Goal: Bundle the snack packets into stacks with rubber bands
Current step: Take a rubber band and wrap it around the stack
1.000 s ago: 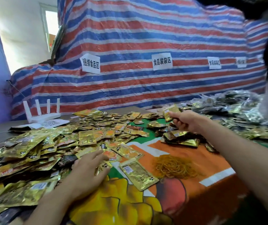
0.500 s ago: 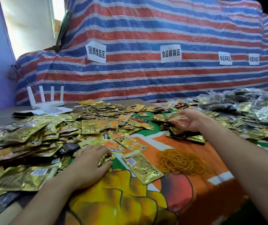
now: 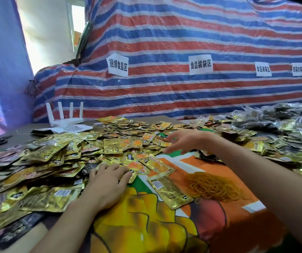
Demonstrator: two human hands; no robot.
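snack packets point(image 3: 58, 154) look glossy gold, perhaps orange-printed, heaped loose.

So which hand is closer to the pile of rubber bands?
Right. The right hand hovers just beyond the rubber bands; the left hand rests on packets farther off to their left.

The heaped gold foil snack packets point(image 3: 55, 156) are gleaming, glossy and crinkled. The tangled orange rubber bands point(image 3: 214, 187) are looking matt. The orange-and-yellow printed table cover point(image 3: 146, 225) is showing a smooth, faintly shiny face. The red, white and blue striped woven plastic tarpaulin point(image 3: 183, 33) is creasing and catching light, and its white paper labels point(image 3: 118, 65) are looking matt.
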